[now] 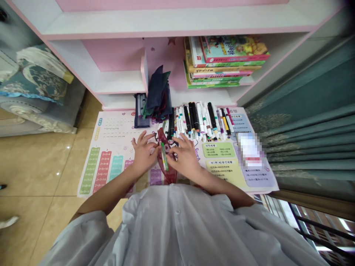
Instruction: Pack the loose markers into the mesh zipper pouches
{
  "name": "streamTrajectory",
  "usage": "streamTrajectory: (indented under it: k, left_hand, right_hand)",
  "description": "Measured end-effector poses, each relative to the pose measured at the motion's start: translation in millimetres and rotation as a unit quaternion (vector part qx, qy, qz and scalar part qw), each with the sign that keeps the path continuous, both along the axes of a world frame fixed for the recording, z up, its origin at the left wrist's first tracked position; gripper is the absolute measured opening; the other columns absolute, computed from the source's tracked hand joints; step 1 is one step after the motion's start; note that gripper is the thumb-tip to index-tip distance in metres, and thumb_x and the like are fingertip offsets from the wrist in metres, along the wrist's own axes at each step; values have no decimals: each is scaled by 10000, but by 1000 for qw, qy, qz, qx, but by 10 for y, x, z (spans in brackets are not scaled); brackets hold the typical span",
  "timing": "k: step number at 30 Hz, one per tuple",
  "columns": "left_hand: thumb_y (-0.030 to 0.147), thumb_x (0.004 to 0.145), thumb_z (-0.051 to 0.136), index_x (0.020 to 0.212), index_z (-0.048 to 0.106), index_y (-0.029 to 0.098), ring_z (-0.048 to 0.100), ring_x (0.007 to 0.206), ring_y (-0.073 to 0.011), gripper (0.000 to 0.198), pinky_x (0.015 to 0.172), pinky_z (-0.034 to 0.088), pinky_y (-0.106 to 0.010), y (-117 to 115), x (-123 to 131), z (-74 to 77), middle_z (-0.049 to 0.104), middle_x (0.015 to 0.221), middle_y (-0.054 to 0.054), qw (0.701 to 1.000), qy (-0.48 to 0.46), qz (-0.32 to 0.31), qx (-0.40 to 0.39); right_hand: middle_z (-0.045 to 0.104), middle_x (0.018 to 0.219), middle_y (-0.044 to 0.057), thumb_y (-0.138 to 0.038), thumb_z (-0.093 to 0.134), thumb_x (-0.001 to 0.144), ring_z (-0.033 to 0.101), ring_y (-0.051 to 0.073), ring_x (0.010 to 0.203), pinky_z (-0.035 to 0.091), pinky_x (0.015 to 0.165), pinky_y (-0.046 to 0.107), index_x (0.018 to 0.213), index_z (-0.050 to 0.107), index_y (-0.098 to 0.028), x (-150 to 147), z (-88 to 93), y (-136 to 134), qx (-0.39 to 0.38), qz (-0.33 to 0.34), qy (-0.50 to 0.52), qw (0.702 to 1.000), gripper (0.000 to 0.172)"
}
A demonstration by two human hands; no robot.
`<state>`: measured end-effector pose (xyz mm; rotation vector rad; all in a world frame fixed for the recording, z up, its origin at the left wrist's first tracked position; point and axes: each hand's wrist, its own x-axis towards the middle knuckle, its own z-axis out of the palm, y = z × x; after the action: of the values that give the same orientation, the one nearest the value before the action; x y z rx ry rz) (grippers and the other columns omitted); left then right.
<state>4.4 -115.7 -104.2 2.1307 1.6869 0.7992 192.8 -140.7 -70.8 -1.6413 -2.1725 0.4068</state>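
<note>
Working right at the middle of the mat, two bare hands close in on a red translucent pouch (167,176) lying lengthwise beneath them, with a green marker (164,156) angled across it. The left hand (143,157) comes in from one side, its fingers (146,137) curved toward the pouch, though whether they're pinching anything can't be told from this angle. The right hand (185,157) bears in from the other side, fingers bent and apparently closed on the marker's upper end. Working from both sides like that looks like a sensible way to steady a slim marker against a floppy pouch! Just ahead, a dense row of felt-tip markers (198,120) lies side by side across a laminated multiplication-table mat (122,125), an arrangement that leaves every barrel in easy reach. Beside that row sit a dark pen case (140,111) and a heap of navy fabric (158,94), right at the foot of a pink-and-white bookshelf (177,22) carrying stacked children's books (226,61). Off to the right hangs a teal curtain (305,111), and beige floor tiles (36,162) spread out on the left.
</note>
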Motion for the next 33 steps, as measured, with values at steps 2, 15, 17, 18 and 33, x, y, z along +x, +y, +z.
streamTrajectory:
  k: [2,15,17,18,33]
  left_hand:
    - [312,842,673,684,677,237,401,1407,-343,175,1128,167,-651,41,25,-5,658,1287,-48,1000,0,-4,-4]
    - [360,855,664,682,663,231,424,1387,-326,216,1127,175,-650,38,5,-114,674,1254,-55,999,-45,24,-19]
    - [357,855,664,685,665,233,426,1385,-329,211,1128,177,-647,41,3,-114,676,1247,-56,998,-48,22,-17]
    - [354,855,666,687,667,234,428,1384,-331,206,1129,178,-646,43,5,-116,677,1243,-57,998,-49,20,-16]
    - [342,860,669,709,660,228,424,1387,-339,189,1125,176,-649,45,28,-135,672,1249,-55,999,-46,23,-15]
  right_hand:
    - [622,1354,101,-362,579,869,340,349,1447,319,1141,545,767,745,-211,61,-1,176,55,-49,11,997,246]
    - [445,1496,213,-402,620,833,158,444,1491,173,1130,719,1072,745,-122,-66,-194,1080,23,-103,-178,978,390]
    - [460,1480,223,-404,612,835,160,441,1489,175,1122,723,1078,745,-118,-81,-212,1110,21,-104,-188,976,398]
    - [468,1473,226,-396,607,836,164,438,1488,178,1118,725,1080,745,-118,-84,-219,1121,20,-104,-192,976,395]
    - [467,1478,251,-303,583,819,167,422,1489,153,1109,740,1148,718,-90,-159,-172,1206,-42,-97,-232,967,415]
